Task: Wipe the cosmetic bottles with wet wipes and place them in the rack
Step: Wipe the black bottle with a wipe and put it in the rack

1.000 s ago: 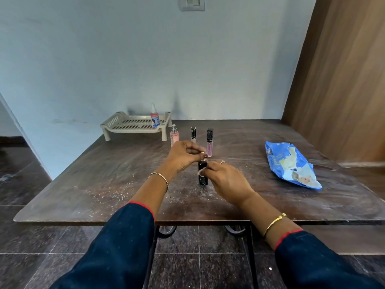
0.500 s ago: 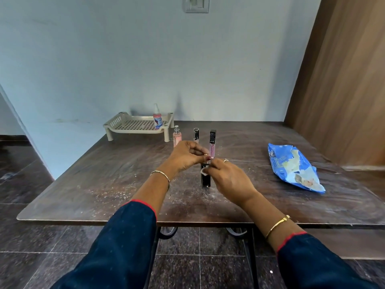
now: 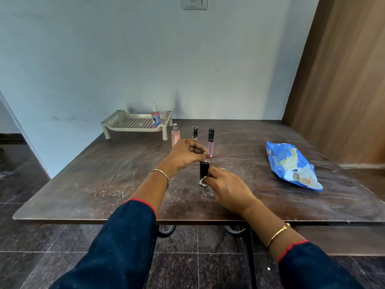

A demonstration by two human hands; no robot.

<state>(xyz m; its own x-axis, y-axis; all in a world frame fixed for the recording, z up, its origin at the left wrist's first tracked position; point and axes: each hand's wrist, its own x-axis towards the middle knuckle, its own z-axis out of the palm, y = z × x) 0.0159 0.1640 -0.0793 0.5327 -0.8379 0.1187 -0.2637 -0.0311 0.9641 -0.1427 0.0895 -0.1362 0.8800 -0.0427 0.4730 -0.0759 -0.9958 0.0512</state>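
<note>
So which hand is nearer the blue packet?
Right. The right hand, holding a wipe, is left of the blue packet; the left hand is farther left, pinching the black bottle.

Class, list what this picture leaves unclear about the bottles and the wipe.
Head view:
black bottle: cap under left hand fingers, one side behind right hand.
wet wipe: only a white corner shows beyond the right hand.
spray bottle in rack: label too small to read.

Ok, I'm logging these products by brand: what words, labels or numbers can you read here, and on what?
No text is legible.
Blue wipes pack: printed markings, too blurred to read.
Spray bottle in the rack: coloured label, too small to read.
Black bottle being wiped: no marking visible.
</note>
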